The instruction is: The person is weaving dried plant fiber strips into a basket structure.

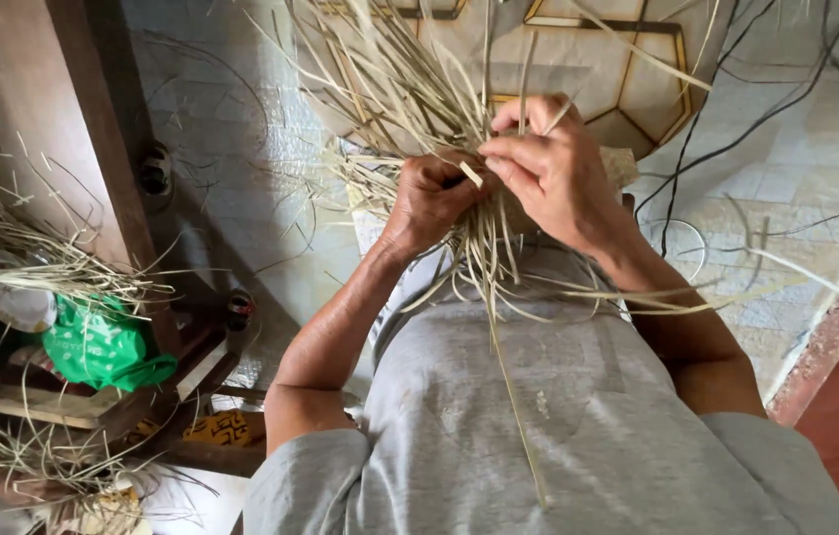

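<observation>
Where hands (499,188) meet, strips (410,89) hidden.

We count two hands in view: one left hand (431,201) and one right hand (550,170). We count one bundle of pale straw strips (410,94) between them; the single strips are too many and too tangled to number. We count two further loose heaps of straw at the left, one upper heap (13,243) and one lower heap (38,461). We count one green bag (103,349) and one round woven piece (628,79).
</observation>
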